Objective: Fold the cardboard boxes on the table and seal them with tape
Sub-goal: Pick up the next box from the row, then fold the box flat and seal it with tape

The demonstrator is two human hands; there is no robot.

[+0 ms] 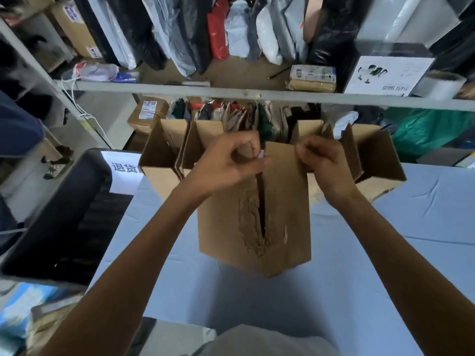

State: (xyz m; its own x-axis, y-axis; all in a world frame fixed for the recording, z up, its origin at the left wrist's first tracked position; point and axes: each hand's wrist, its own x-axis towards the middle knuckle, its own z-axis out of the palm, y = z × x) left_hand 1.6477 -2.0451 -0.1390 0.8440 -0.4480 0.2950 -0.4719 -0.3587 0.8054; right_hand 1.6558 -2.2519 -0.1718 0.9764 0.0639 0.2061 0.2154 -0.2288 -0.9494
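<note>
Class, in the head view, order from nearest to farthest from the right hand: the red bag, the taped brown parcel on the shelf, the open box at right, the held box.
1. Held box, in the right hand grip, centre.
2. Open box, just right, on the table.
3. Taped brown parcel, on the shelf beyond.
4. Red bag, farther back, to the left.

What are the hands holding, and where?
The left hand and right hand both grip the torn cardboard box at its far edge, one on each side of the seam.
</note>
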